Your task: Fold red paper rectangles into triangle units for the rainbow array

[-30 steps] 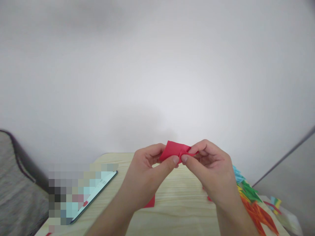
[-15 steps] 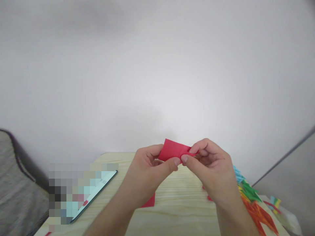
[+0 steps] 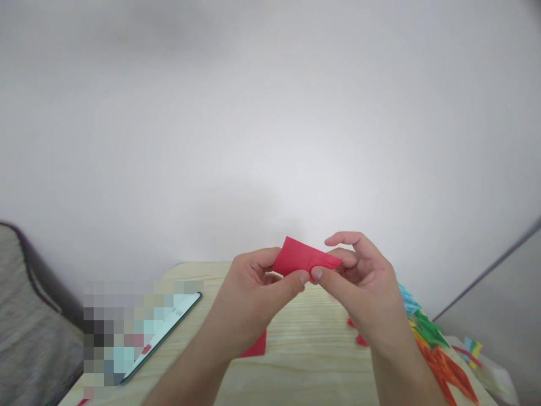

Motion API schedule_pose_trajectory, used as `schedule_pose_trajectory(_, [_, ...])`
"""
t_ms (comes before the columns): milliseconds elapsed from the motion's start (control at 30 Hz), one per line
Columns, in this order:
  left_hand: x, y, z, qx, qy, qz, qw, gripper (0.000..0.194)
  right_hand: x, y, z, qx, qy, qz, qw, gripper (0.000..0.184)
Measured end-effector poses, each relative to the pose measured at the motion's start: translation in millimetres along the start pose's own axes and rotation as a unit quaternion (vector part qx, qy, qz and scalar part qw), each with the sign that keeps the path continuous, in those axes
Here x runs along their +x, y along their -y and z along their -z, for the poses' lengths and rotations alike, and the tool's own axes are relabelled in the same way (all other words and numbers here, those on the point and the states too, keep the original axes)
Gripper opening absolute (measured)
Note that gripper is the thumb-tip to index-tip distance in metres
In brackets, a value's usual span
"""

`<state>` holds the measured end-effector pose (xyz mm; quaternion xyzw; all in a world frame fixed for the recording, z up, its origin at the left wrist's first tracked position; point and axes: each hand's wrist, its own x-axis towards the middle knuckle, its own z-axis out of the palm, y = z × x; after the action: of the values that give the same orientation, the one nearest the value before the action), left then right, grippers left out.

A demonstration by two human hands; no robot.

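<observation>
A folded piece of red paper [image 3: 302,256] is held above the table between both hands. My left hand [image 3: 257,285] pinches its left part, thumb in front and fingers behind. On the right, my right hand [image 3: 359,282] grips the lower right part with its thumb, while the index finger is lifted off and curved above the paper. The paper's right end narrows to a folded point. Another red paper sheet [image 3: 257,345] lies on the table, partly hidden under my left hand. Small red pieces [image 3: 361,340] lie beside my right wrist.
A phone or tablet [image 3: 169,330], partly blurred out, lies at the left of the pale wooden table [image 3: 313,366]. Colourful folded papers [image 3: 443,361] in orange, green and blue line the right edge. A plain wall [image 3: 270,124] rises behind; grey fabric [image 3: 34,338] is at far left.
My right index finger has lifted up off the paper. The flap at the paper's right end, which stood open, now lies flatter. My left hand has barely moved.
</observation>
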<state>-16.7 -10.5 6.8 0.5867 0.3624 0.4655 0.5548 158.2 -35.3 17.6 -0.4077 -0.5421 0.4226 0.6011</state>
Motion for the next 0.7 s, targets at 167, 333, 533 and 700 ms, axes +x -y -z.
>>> schedule_pose_trajectory(167, [-0.6,0.5,0.0,-0.007,0.001,-0.006,1.000,0.028,-0.4,0.2,-0.1,0.007,0.004,-0.004,1.000,0.036])
schedule_pose_trajectory(333, [0.0,0.3,-0.8,-0.008,-0.006,-0.013,1.000,0.025,0.3,0.1,-0.8,0.007,0.005,-0.001,1.000,0.037])
schedule_pose_trajectory(533, [-0.7,2.6,-0.1,0.004,-0.012,-0.015,1.000,0.021,0.0,0.7,-0.6,0.001,0.000,-0.001,1.000,0.036])
schedule_pose_trajectory(700, [-1.0,1.2,0.3,0.018,-0.010,-0.029,0.999,0.022,1.4,-0.9,1.1,-0.017,-0.009,0.004,1.000,0.036])
